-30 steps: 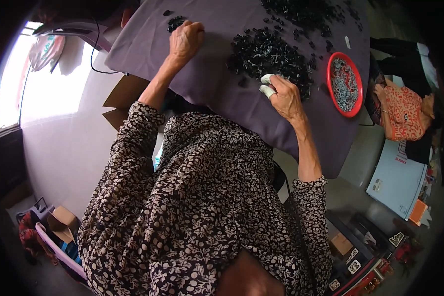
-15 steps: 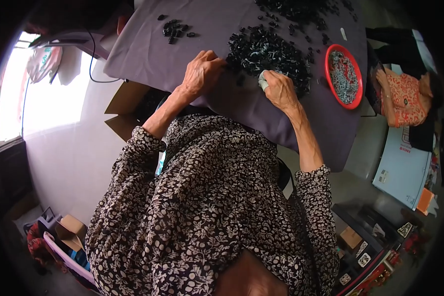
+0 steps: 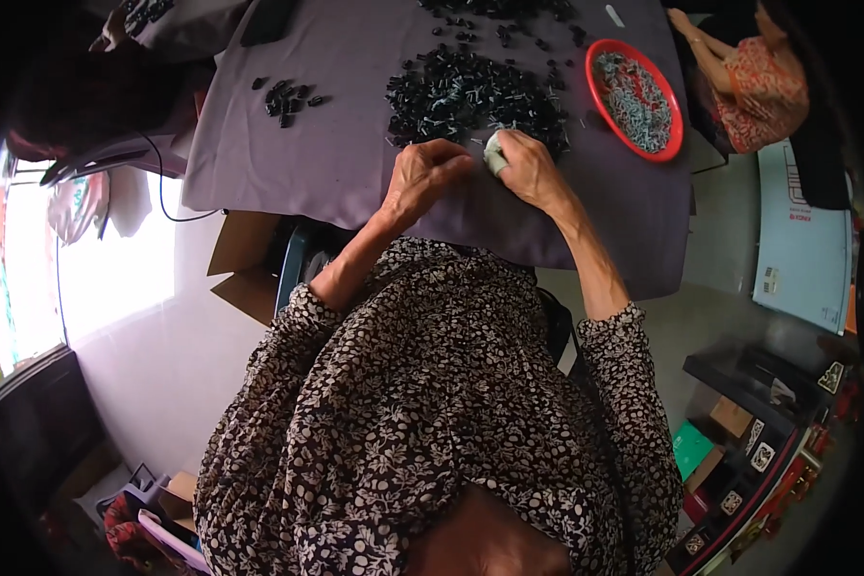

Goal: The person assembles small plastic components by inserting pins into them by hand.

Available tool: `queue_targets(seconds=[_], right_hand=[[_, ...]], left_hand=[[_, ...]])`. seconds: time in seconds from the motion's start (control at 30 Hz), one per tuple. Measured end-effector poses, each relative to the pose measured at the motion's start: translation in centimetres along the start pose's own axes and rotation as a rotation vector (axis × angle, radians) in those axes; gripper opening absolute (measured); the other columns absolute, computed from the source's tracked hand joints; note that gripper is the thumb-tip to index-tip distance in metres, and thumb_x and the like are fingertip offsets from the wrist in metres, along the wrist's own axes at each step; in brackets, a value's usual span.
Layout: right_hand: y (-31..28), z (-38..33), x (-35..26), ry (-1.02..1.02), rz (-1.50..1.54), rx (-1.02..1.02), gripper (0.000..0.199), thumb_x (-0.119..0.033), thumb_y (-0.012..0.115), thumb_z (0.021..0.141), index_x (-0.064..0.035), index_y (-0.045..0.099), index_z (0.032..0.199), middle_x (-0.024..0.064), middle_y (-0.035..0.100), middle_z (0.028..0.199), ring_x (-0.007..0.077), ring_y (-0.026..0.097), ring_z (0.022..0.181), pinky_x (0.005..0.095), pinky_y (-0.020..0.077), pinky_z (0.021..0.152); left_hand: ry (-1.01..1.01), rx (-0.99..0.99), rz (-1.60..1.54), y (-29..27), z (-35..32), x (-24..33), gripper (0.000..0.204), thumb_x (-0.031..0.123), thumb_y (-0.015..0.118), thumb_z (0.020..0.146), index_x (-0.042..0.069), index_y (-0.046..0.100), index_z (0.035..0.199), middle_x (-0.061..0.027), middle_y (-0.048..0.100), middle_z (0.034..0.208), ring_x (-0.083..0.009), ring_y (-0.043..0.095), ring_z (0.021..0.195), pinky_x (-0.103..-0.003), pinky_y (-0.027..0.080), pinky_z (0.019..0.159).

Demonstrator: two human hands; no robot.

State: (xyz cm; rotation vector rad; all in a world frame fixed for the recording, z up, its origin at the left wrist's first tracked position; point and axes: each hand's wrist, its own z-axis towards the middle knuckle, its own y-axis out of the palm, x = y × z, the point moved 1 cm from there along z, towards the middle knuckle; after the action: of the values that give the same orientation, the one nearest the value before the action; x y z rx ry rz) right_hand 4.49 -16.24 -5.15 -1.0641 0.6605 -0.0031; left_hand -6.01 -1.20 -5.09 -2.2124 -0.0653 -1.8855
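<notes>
A large heap of small black parts (image 3: 470,91) lies on a table covered with purple-grey cloth (image 3: 346,144). My left hand (image 3: 424,178) rests on the cloth just below the heap, fingers curled toward my right hand; I cannot see anything held in it. My right hand (image 3: 526,171) is closed around a small pale greenish-white object (image 3: 493,154), right at the heap's near edge. The two hands nearly touch. A small separate cluster of black parts (image 3: 286,94) sits at the left of the table.
A red round dish (image 3: 600,96) with several pale grey pieces stands at the right. Another person in an orange patterned top (image 3: 754,82) sits beyond it. A cardboard box (image 3: 245,269) is under the table's left edge, and shelves with boxes (image 3: 758,432) at lower right.
My left hand came back from the small cluster at the far left and now sits beside my right hand at the heap. The right hand stayed shut on the pale object.
</notes>
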Motion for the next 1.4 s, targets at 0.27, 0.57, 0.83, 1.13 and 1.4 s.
queue_targets(seconds=[0.27, 0.57, 0.83, 1.13, 1.4], right_hand=[[-1.8, -2.0, -3.2, 0.044, 0.198, 0.019, 0.012, -0.001, 0.057, 0.074, 0.0011, 0.051, 0.084, 0.0162, 0.056, 0.078, 0.0335, 0.056, 0.070, 0.0383, 0.0448, 0.061], [-1.7, -4.2, -3.4, 0.200, 0.254, 0.099, 0.017, -0.001, 0.057, 0.073, 0.0005, 0.056, 0.090, 0.0121, 0.060, 0.079, 0.0236, 0.059, 0.067, 0.0298, 0.0456, 0.060], [-4.5, -7.7, 0.1, 0.523, 0.474, 0.283, 0.010, -0.007, 0.058, 0.080, -0.0019, 0.061, 0.088, 0.0022, 0.063, 0.076, 0.0110, 0.059, 0.068, 0.0242, 0.0464, 0.065], [-5.0, -10.5, 3.7, 0.756, 0.754, 0.495, 0.010, -0.006, 0.054, 0.081, -0.0006, 0.060, 0.086, 0.0043, 0.060, 0.074, 0.0118, 0.056, 0.065, 0.0252, 0.0451, 0.063], [-4.8, -10.6, 4.6, 0.735, 0.783, 0.477, 0.013, -0.007, 0.054, 0.079, -0.0009, 0.061, 0.088, 0.0051, 0.062, 0.075, 0.0113, 0.058, 0.064, 0.0233, 0.0436, 0.058]], left_hand=[[-0.292, -0.228, -0.445, 1.0, 0.3, -1.1, 0.022, 0.024, 0.062, 0.083, 0.002, 0.063, 0.090, -0.0040, 0.062, 0.080, -0.0100, 0.057, 0.071, -0.024, 0.046, 0.069], [-0.219, -0.288, -0.439, 1.9, -0.2, 0.0, 0.020, 0.021, 0.062, 0.083, 0.002, 0.062, 0.088, -0.0023, 0.060, 0.077, -0.0095, 0.055, 0.070, -0.023, 0.045, 0.069], [0.183, -0.206, 0.206, 3.7, 0.5, 2.0, 0.020, 0.021, 0.061, 0.082, 0.002, 0.063, 0.087, -0.0062, 0.061, 0.074, -0.0121, 0.056, 0.067, -0.027, 0.045, 0.062], [0.608, 0.036, 0.697, 10.1, 5.1, 1.0, 0.021, 0.023, 0.065, 0.072, 0.005, 0.060, 0.083, -0.0100, 0.054, 0.080, -0.0289, 0.055, 0.081, -0.039, 0.046, 0.068], [0.622, 0.097, 0.859, 11.1, 6.5, -0.1, 0.017, 0.021, 0.065, 0.068, 0.007, 0.060, 0.077, -0.0093, 0.056, 0.078, -0.0271, 0.057, 0.077, -0.039, 0.045, 0.067]])
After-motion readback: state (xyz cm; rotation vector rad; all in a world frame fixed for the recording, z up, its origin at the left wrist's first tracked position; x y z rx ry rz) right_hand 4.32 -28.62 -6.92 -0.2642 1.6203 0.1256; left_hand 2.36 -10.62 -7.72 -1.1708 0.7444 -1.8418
